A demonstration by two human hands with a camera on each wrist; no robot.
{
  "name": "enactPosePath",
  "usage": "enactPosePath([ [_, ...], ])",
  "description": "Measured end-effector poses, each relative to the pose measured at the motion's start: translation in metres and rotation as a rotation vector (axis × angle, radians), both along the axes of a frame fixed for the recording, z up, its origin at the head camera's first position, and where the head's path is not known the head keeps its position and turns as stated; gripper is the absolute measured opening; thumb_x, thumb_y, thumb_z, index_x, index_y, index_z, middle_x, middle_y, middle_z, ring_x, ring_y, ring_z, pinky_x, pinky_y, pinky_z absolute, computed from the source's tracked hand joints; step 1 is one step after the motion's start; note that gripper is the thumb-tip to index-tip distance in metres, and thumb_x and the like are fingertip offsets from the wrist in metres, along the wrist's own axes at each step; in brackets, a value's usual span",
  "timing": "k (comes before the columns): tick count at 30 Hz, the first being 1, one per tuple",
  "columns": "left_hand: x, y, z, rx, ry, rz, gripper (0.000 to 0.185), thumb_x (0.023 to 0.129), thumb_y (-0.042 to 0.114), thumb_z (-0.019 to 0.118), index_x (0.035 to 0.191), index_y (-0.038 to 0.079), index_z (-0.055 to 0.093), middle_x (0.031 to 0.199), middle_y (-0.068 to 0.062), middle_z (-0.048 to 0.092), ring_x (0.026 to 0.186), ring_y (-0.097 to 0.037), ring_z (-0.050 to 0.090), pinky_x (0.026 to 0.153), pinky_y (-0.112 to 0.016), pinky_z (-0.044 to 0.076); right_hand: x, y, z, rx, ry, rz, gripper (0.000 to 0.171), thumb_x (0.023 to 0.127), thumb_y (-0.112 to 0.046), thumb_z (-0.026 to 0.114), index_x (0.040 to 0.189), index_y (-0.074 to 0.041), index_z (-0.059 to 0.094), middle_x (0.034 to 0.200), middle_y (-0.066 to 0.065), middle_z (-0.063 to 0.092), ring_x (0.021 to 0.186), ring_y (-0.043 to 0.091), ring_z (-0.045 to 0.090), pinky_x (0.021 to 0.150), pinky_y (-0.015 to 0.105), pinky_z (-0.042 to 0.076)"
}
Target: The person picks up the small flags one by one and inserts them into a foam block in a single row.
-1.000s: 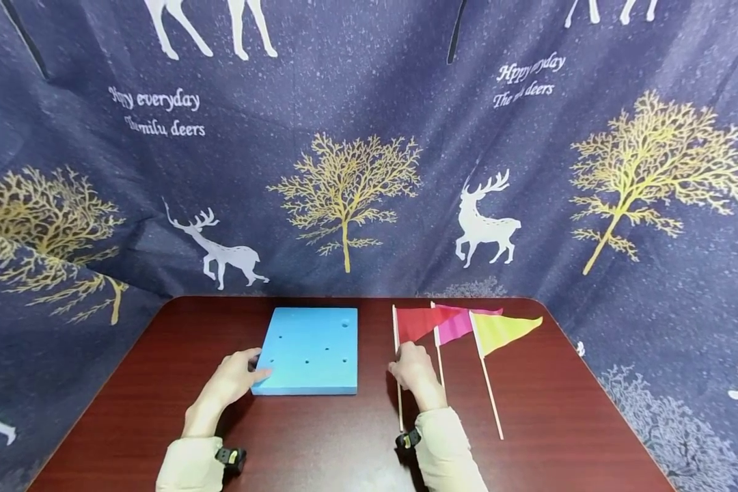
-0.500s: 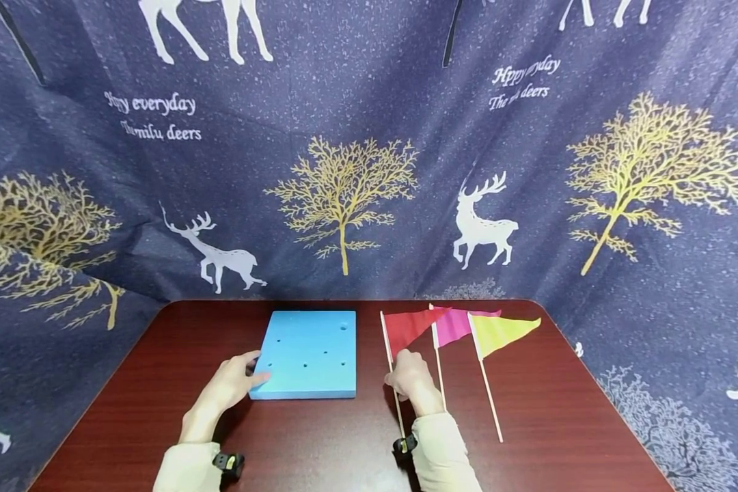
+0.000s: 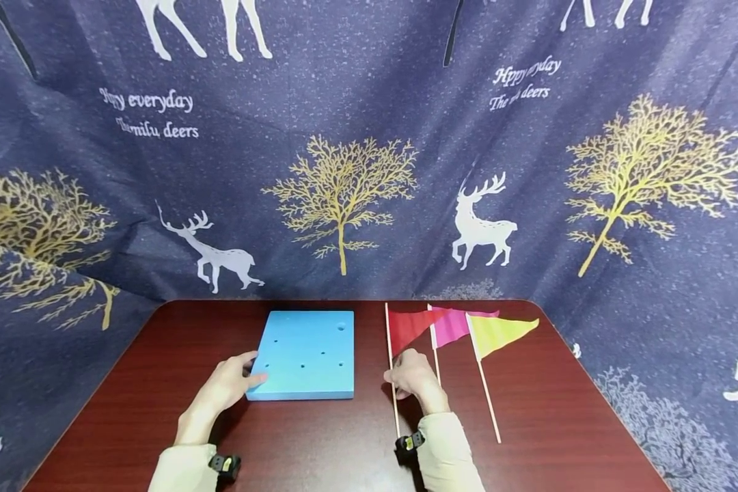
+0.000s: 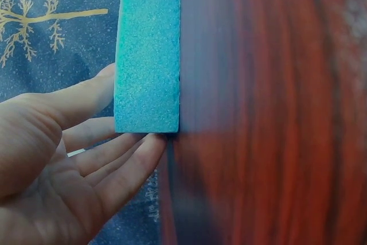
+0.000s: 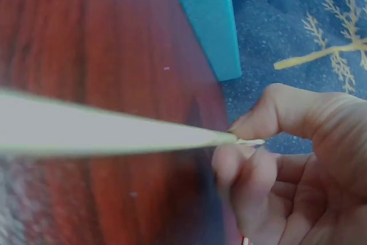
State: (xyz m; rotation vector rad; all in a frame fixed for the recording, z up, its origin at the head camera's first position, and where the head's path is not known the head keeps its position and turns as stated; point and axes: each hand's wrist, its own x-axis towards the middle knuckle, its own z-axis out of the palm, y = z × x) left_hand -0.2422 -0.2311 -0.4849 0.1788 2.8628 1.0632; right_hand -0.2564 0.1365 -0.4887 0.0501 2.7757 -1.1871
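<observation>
The right hand (image 3: 411,372) pinches the red flag (image 3: 406,326), whose thin stick could snap if bent, while the flat left hand (image 3: 230,381) steadies the near-left corner of the block (image 3: 304,354).

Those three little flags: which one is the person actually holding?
The red flag, leftmost of the three. The right hand pinches its stick, while the pink flag and yellow flag lie untouched on the table.

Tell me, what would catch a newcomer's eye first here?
Probably the three bright pennants at the table's right: the red flag, its stick pinched in the right hand, with the pink flag and yellow flag lying beside it. Next, the blue foam block with small holes, left of centre on the dark red table, its near corner touched by the left hand.
</observation>
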Motion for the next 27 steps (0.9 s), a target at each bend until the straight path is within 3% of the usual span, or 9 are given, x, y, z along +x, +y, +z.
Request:
enactPosePath([
  [6, 0.0, 0.001, 0.002, 0.016, -0.004, -0.003, 0.065, 0.091, 0.021, 0.071, 0.139, -0.011, 0.044, 0.123, -0.028, 0.057, 0.102, -0.036, 0.059, 0.076, -0.043, 0.052, -0.002, 0.006, 0.002, -0.153, 0.035, -0.037, 0.013, 0.077, -0.001, 0.066, 0.067, -0.004, 0.057, 0.06, 0.006, 0.063, 0.043, 0.015, 0.062, 0.046, 0.029, 0.053],
  [15, 0.002, 0.001, 0.002, 0.008, -0.002, 0.0, 0.063, 0.091, 0.02, 0.071, 0.139, -0.011, 0.044, 0.122, -0.028, 0.057, 0.102, -0.035, 0.06, 0.076, -0.043, 0.052, -0.001, 0.01, 0.014, -0.283, 0.11, -0.044, 0.011, 0.079, 0.002, 0.064, 0.076, -0.002, 0.055, 0.055, 0.01, 0.059, 0.042, 0.017, 0.057, 0.04, 0.027, 0.047],
  [21, 0.001, 0.001, 0.002, 0.012, -0.002, -0.004, 0.064, 0.091, 0.022, 0.07, 0.139, -0.011, 0.044, 0.123, -0.028, 0.057, 0.103, -0.036, 0.059, 0.077, -0.043, 0.052, 0.0, 0.009, 0.022, -0.403, 0.175, -0.058, 0.009, 0.08, 0.009, 0.062, 0.079, 0.002, 0.056, 0.061, 0.018, 0.06, 0.049, 0.026, 0.062, 0.046, 0.035, 0.053],
  [27, 0.002, 0.001, 0.002, 0.011, -0.018, 0.008, 0.064, 0.091, 0.021, 0.071, 0.14, -0.01, 0.044, 0.123, -0.027, 0.057, 0.103, -0.035, 0.059, 0.077, -0.043, 0.051, 0.001, 0.006, 0.028, -0.469, 0.247, -0.058, 0.009, 0.08, 0.012, 0.061, 0.081, 0.004, 0.056, 0.065, 0.018, 0.062, 0.054, 0.03, 0.066, 0.053, 0.042, 0.056],
])
